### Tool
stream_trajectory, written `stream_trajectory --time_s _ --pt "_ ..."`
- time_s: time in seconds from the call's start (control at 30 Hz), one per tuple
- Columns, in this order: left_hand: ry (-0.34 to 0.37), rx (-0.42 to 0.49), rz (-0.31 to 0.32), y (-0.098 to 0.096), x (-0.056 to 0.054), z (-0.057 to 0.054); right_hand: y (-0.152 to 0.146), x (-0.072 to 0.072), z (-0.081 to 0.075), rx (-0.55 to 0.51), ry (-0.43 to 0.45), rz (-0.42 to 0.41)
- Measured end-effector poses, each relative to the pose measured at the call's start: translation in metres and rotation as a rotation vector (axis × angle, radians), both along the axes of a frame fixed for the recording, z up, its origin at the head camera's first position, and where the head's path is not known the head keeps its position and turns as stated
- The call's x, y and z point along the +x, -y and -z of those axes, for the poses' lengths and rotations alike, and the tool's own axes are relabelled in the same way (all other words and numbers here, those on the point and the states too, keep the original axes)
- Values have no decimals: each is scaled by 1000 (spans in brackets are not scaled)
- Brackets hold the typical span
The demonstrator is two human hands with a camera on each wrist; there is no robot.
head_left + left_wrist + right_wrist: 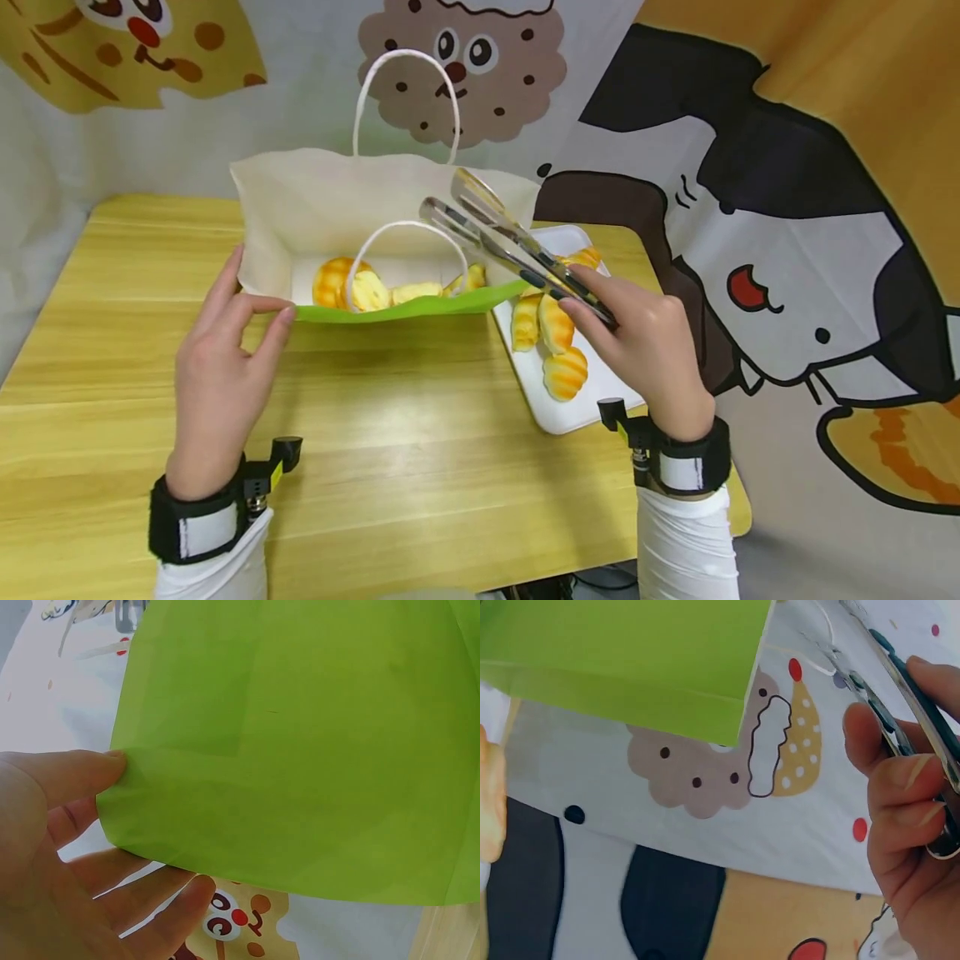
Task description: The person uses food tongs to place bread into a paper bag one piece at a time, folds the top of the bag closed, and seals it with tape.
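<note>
A green paper bag [300, 750] with a pale inside and white handles stands on the table, its mouth toward the head camera. Several bread pieces [335, 282] lie inside it. My left hand [225, 367] holds the bag's left edge, the thumb on the green front and fingers around the side. In my right hand [645, 342] is a pair of metal tongs [517, 242], gripped near the rear end. The tongs' tips are apart over the right part of the bag's mouth, with nothing visible between them. Below them, more bread [566, 373] lies on a white tray [551, 417].
The wooden table [390, 467] has its right edge just beyond the tray. A cloth printed with cartoon figures [802, 275] hangs behind and to the right. One white handle [406, 55] rises above the bag's back wall; another loops across its mouth.
</note>
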State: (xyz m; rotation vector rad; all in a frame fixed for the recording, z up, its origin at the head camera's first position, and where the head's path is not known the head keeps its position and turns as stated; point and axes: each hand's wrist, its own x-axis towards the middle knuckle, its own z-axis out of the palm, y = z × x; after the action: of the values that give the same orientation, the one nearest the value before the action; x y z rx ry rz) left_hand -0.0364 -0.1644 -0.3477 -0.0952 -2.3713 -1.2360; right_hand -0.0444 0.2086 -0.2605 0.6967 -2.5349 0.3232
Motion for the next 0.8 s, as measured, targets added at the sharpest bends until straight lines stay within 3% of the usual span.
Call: stream_trajectory --time_s 0.2,0.5,0.8 --pt "-1 19 -8 1 -1 1 -3 4 15 -149 -13 27" --pt "7 21 0 -1 -3 1 -7 18 39 -513 -63 118" --pt "-4 34 -2 -2 -3 0 -18 38 60 -800 5 274"
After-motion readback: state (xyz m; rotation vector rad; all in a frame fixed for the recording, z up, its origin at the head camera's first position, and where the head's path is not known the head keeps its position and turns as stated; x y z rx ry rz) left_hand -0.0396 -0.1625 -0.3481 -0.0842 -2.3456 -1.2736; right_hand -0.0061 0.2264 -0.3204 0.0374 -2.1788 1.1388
